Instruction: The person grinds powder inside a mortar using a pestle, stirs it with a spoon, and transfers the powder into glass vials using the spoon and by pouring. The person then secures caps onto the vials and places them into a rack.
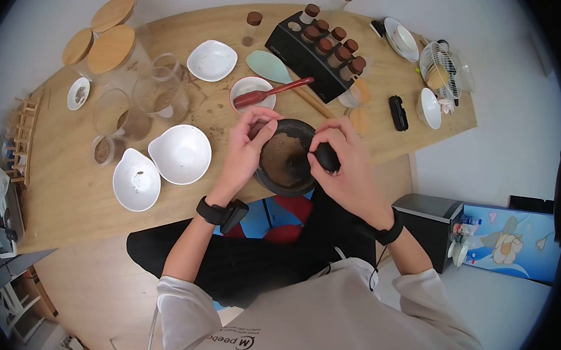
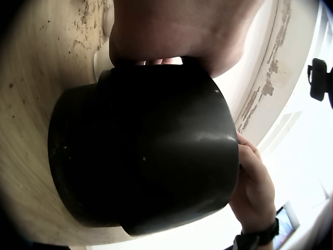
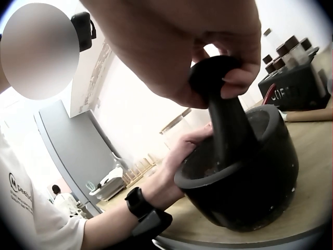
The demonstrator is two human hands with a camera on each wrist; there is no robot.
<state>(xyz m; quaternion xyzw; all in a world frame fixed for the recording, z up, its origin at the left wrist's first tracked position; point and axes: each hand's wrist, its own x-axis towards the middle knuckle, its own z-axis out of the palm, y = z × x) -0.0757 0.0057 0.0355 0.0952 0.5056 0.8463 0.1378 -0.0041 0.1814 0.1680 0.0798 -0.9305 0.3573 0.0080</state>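
A black mortar (image 3: 255,187) stands on the wooden table at its near edge, with brown powder (image 1: 278,156) inside. My left hand (image 1: 250,142) grips the mortar's rim on its left side, thumb over the edge. In my right hand (image 1: 341,166) is the black pestle (image 3: 229,127), pinched at its rounded knob between thumb and fingers. The pestle leans upright in the mortar, its lower end hidden behind the rim in the right wrist view. Seen from the left wrist, the mortar's dark outer wall (image 2: 161,146) fills most of the picture.
Just behind the mortar, a red brush (image 1: 253,99) lies across a small red-rimmed bowl (image 1: 269,83). White bowls (image 1: 181,155) and glass jars (image 1: 162,95) stand left. A black rack (image 1: 295,56) of brown-capped bottles and a pale green spatula (image 1: 267,65) are at the back.
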